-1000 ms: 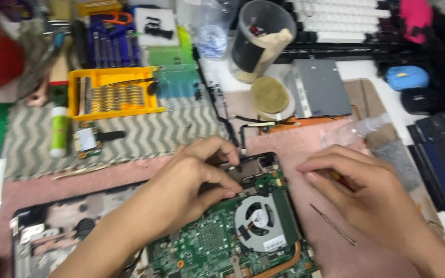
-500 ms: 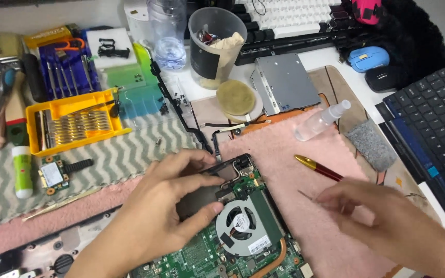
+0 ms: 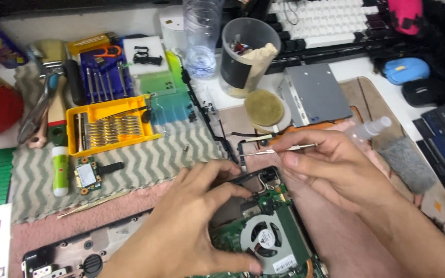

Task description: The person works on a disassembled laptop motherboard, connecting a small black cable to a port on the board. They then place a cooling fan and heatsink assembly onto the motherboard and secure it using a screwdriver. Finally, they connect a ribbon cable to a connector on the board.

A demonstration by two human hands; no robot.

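Observation:
A green laptop circuit board (image 3: pixel 263 216) with a round cooling fan (image 3: pixel 264 240) lies on a pink cloth (image 3: pixel 336 231) near the bottom centre. My left hand (image 3: pixel 197 221) rests flat on the board, its fingers pressing on the dark top corner. My right hand (image 3: pixel 330 167) sits just right of that corner and pinches thin metal tweezers (image 3: pixel 276 150), whose tip points left above the board's upper edge.
A yellow tray of screwdriver bits (image 3: pixel 109 126) and a blue tool case (image 3: pixel 101 77) lie at the left. A dark cup (image 3: pixel 245 56), a plastic bottle (image 3: pixel 201 36), a silver drive (image 3: pixel 318 95), a small spray bottle (image 3: pixel 369 128) and keyboards (image 3: pixel 330 23) ring the back and right.
My right hand has come up from the lower right to the board's top corner, now holding the tweezers. The left hand stays on the board. The view has shifted slightly.

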